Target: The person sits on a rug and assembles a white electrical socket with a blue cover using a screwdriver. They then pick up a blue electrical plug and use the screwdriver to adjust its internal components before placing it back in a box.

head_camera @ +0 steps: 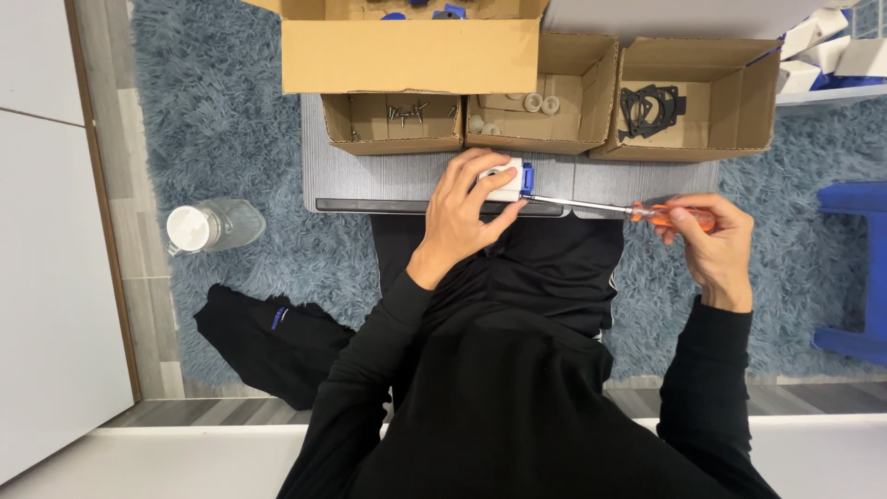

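Note:
My left hand (462,217) grips a small white block with a blue end piece (514,177), holding it at the near edge of a low grey table (370,176). My right hand (707,236) holds a screwdriver with an orange handle (679,214). Its metal shaft (577,203) runs leftward, and the tip meets the blue end of the white part.
Three open cardboard boxes stand along the table's back: one with screws (393,122), one with white round parts (540,103), one with black gaskets (684,111). A larger box (407,46) sits behind. A clear bottle with a white cap (212,225) lies on the blue rug; a blue stool (855,268) stands right.

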